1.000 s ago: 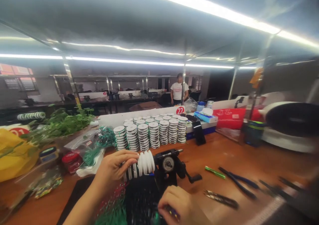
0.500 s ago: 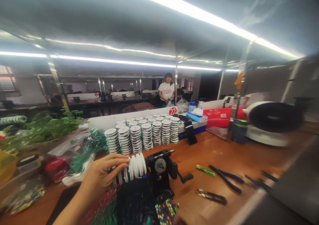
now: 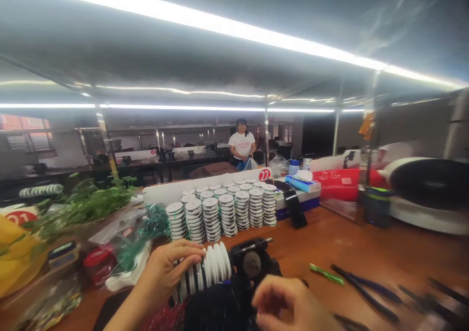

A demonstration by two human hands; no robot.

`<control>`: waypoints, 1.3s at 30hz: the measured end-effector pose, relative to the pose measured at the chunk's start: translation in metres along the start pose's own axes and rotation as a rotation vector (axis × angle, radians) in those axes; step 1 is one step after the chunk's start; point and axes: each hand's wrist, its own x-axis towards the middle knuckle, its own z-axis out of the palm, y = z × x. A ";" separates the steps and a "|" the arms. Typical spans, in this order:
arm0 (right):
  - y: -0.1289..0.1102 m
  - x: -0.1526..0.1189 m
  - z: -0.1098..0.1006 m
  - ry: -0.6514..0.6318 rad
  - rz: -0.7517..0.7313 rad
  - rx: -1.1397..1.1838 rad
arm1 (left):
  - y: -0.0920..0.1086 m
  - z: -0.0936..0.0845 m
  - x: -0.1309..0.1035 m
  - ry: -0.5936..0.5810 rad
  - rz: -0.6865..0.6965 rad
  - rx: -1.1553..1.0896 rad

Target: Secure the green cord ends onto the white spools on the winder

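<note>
My left hand (image 3: 170, 272) is wrapped round the left part of a row of white spools (image 3: 216, 263) on the shaft of a black winding device (image 3: 252, 262). Its thumb and fingers press on the spools. In front of the device's right side is my right hand (image 3: 289, 301), fingers curled and blurred. The device's crank is mostly hidden behind it, and whether the fingers hold anything cannot be made out. Stacks of white spools (image 3: 227, 213) stand behind the device.
Green-handled tool (image 3: 326, 274) and pliers (image 3: 366, 289) lie at the right. A phone (image 3: 295, 209) leans by a tissue box (image 3: 302, 183). At the left are a red-lidded jar (image 3: 98, 265), plants (image 3: 88, 201) and green thread (image 3: 154, 219). A person (image 3: 242, 143) stands beyond.
My right hand has come up from the bottom edge to the device's right side. My left hand stays on the spools. The camera view has shifted, moving the bench things right and down.
</note>
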 end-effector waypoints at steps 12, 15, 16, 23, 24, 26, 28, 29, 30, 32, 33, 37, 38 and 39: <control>-0.073 0.129 0.003 -0.314 -0.203 0.100 | 0.007 -0.009 0.016 -0.136 -0.059 -0.022; -0.074 0.131 0.004 -0.332 -0.212 0.059 | 0.003 -0.008 0.016 -0.140 -0.048 -0.040; -0.075 0.131 0.005 -0.328 -0.218 0.036 | 0.001 -0.008 0.016 -0.140 -0.044 -0.046; -0.077 0.127 0.011 -0.284 -0.229 -0.011 | 0.001 -0.007 0.018 -0.150 -0.067 -0.088; -0.078 0.127 0.010 -0.281 -0.240 -0.028 | 0.002 -0.008 0.019 -0.150 -0.071 -0.092; -0.080 0.127 0.009 -0.290 -0.282 -0.073 | 0.001 -0.008 0.019 -0.149 -0.084 -0.098; -0.082 0.131 0.007 -0.326 -0.314 -0.117 | 0.000 -0.008 0.019 -0.148 -0.101 -0.101; -0.082 0.134 0.007 -0.350 -0.316 -0.131 | 0.000 -0.008 0.020 -0.149 -0.108 -0.103; -0.083 0.137 0.006 -0.378 -0.306 -0.140 | -0.001 -0.008 0.020 -0.149 -0.114 -0.104; -0.083 0.146 0.004 -0.442 -0.267 -0.145 | -0.002 -0.008 0.020 -0.155 -0.119 -0.111; -0.082 0.150 0.004 -0.473 -0.248 -0.143 | -0.002 -0.008 0.020 -0.156 -0.120 -0.113; -0.082 0.157 0.000 -0.543 -0.196 -0.136 | -0.001 -0.008 0.020 -0.161 -0.121 -0.117; -0.083 0.157 0.000 -0.542 -0.186 -0.132 | -0.001 -0.008 0.020 -0.160 -0.121 -0.119; -0.083 0.155 -0.001 -0.535 -0.178 -0.124 | -0.001 -0.009 0.020 -0.159 -0.122 -0.122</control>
